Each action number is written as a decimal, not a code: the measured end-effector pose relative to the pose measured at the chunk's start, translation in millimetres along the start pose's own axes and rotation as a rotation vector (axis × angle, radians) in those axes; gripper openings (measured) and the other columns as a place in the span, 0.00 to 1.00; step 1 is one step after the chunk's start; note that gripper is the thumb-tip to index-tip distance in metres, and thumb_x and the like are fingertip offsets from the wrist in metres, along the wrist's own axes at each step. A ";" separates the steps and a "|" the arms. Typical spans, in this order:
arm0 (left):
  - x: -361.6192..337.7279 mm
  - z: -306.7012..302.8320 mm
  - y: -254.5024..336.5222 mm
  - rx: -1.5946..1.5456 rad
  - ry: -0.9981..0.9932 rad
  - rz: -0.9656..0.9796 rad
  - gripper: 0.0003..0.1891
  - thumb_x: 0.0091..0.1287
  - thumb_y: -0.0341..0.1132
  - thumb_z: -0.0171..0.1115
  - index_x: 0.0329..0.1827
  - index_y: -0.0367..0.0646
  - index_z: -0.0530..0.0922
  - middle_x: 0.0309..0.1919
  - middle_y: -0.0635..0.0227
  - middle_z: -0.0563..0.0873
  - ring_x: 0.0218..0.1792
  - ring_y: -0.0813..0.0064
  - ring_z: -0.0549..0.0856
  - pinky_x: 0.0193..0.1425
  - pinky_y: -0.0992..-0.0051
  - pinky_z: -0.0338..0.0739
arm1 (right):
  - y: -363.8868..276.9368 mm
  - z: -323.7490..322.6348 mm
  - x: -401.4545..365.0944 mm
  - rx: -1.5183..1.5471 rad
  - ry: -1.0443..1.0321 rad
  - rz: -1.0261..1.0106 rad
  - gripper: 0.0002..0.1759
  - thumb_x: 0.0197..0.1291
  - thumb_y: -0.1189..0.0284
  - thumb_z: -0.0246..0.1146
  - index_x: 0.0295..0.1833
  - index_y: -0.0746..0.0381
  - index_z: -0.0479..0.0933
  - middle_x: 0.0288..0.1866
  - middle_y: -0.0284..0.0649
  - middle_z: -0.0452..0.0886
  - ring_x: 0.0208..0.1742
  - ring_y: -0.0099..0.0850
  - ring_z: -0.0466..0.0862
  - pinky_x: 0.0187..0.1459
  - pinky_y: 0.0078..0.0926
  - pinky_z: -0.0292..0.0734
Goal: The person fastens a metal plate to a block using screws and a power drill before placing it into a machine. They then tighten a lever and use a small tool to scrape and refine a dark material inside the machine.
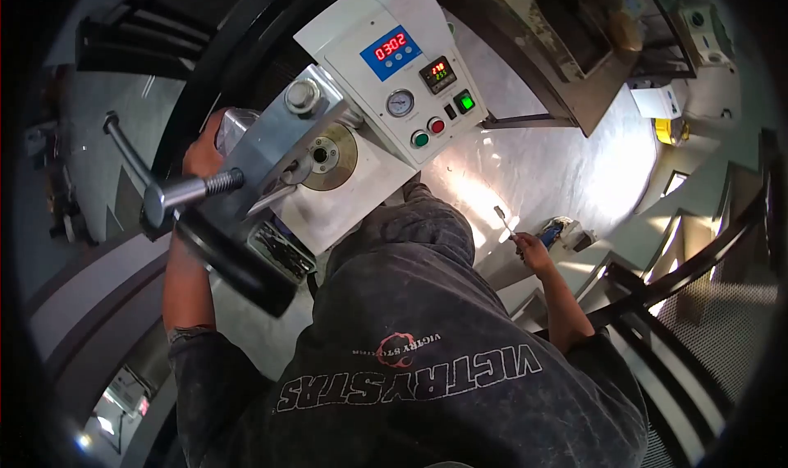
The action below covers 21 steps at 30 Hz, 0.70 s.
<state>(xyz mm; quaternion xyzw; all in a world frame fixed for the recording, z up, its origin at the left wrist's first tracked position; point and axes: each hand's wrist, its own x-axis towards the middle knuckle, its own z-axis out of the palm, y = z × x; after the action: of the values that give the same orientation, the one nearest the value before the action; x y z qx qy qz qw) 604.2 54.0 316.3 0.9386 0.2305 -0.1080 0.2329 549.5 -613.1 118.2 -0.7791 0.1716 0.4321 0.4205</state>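
Observation:
A white machine with a control panel (394,66) stands in front of me, its display reading 0302. Beside the panel, a metal clamp arm (287,132) with a threaded bolt and a black handle (234,263) reaches over a round metal disc (332,158). My left hand (203,150) is at the far side of the clamp arm, against a clear or shiny block (235,129); the arm hides most of its fingers. Out to the right, my right hand (533,253) is closed round a thin metal tool (502,218), whose tip points up and left.
Behind the machine on the right is a metal-framed table (566,99). A blue and white object (562,232) lies beyond my right hand. Black railing (698,263) curves along the right side, and a yellow item (669,132) is at the far right.

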 end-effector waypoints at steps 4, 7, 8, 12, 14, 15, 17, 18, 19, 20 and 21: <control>-4.9 -2.5 35.9 -0.030 0.023 -0.005 0.35 0.53 0.47 0.72 0.65 0.54 0.69 0.50 0.51 0.84 0.54 0.47 0.82 0.57 0.60 0.77 | -16.4 -27.2 30.6 -0.122 -0.044 0.083 0.17 0.71 0.57 0.56 0.50 0.58 0.81 0.25 0.28 0.72 0.22 0.18 0.69 0.24 0.18 0.65; -3.6 -0.2 36.2 -0.116 0.036 0.045 0.36 0.51 0.45 0.74 0.65 0.52 0.70 0.49 0.53 0.85 0.53 0.51 0.84 0.57 0.63 0.77 | -14.9 -32.7 51.0 -0.126 -0.051 -0.063 0.17 0.72 0.56 0.55 0.46 0.58 0.80 0.23 0.28 0.70 0.21 0.17 0.68 0.23 0.18 0.64; -3.7 1.5 36.9 -0.118 0.034 0.037 0.36 0.51 0.45 0.74 0.65 0.52 0.70 0.49 0.53 0.85 0.53 0.51 0.84 0.57 0.63 0.77 | -18.8 -34.7 55.3 -0.132 -0.057 -0.060 0.17 0.72 0.56 0.55 0.46 0.58 0.80 0.23 0.28 0.70 0.21 0.17 0.68 0.23 0.18 0.64; -6.1 3.5 41.8 -0.211 0.050 0.076 0.37 0.50 0.40 0.76 0.65 0.49 0.71 0.50 0.56 0.85 0.53 0.59 0.84 0.59 0.67 0.76 | -61.2 -21.5 76.7 0.051 0.163 -0.134 0.20 0.72 0.54 0.55 0.34 0.59 0.70 0.20 0.27 0.66 0.19 0.17 0.65 0.22 0.20 0.62; -7.2 1.9 46.1 -0.195 0.065 0.080 0.37 0.50 0.40 0.76 0.66 0.48 0.70 0.51 0.56 0.84 0.54 0.61 0.84 0.59 0.68 0.76 | -82.1 -14.4 88.7 0.116 0.229 -0.063 0.20 0.71 0.54 0.55 0.34 0.59 0.69 0.20 0.27 0.65 0.18 0.18 0.64 0.20 0.21 0.61; -7.6 -0.2 47.1 -0.190 0.045 0.074 0.38 0.50 0.40 0.76 0.66 0.47 0.70 0.52 0.55 0.84 0.54 0.61 0.84 0.59 0.68 0.75 | -90.3 -10.6 96.8 0.141 0.238 -0.042 0.19 0.70 0.53 0.57 0.36 0.58 0.68 0.20 0.28 0.66 0.17 0.19 0.64 0.19 0.21 0.60; -5.7 -2.1 39.6 -0.222 0.010 0.074 0.42 0.50 0.40 0.76 0.70 0.44 0.67 0.53 0.55 0.84 0.55 0.62 0.83 0.61 0.68 0.74 | -88.2 -7.2 130.1 -0.017 0.223 -0.135 0.22 0.66 0.52 0.61 0.32 0.60 0.70 0.19 0.29 0.68 0.18 0.19 0.67 0.20 0.22 0.62; -5.5 -3.5 37.6 -0.244 -0.010 0.100 0.43 0.51 0.37 0.76 0.72 0.46 0.65 0.56 0.54 0.82 0.58 0.62 0.81 0.64 0.68 0.72 | -103.1 -3.5 135.8 -0.123 0.224 -0.181 0.24 0.65 0.51 0.62 0.30 0.60 0.71 0.19 0.30 0.68 0.19 0.20 0.67 0.21 0.23 0.62; -5.4 -5.9 37.7 -0.250 -0.011 0.095 0.44 0.51 0.35 0.76 0.73 0.46 0.64 0.58 0.54 0.80 0.60 0.63 0.80 0.65 0.68 0.71 | -118.4 -3.9 141.0 -0.182 0.224 -0.248 0.25 0.64 0.50 0.62 0.27 0.61 0.71 0.18 0.30 0.68 0.20 0.20 0.67 0.23 0.25 0.63; -6.3 -7.7 37.2 -0.257 -0.014 0.089 0.44 0.52 0.34 0.75 0.73 0.46 0.62 0.60 0.53 0.79 0.61 0.63 0.79 0.67 0.68 0.70 | -154.2 0.2 134.5 -0.242 0.224 -0.312 0.27 0.64 0.50 0.63 0.23 0.61 0.71 0.17 0.31 0.68 0.21 0.21 0.67 0.24 0.28 0.63; -8.6 -5.3 33.0 -0.305 0.027 0.081 0.45 0.52 0.32 0.75 0.74 0.46 0.61 0.61 0.53 0.77 0.62 0.63 0.78 0.68 0.68 0.69 | -179.3 3.5 136.2 -0.176 0.261 -0.361 0.29 0.64 0.49 0.62 0.21 0.62 0.71 0.16 0.31 0.68 0.22 0.22 0.67 0.26 0.30 0.63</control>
<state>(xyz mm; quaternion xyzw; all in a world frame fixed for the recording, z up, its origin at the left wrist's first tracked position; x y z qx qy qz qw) 613.1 27.4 336.3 0.9022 0.2092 -0.0494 0.3740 738.0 -491.8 96.8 -0.8800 0.0443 0.2590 0.3958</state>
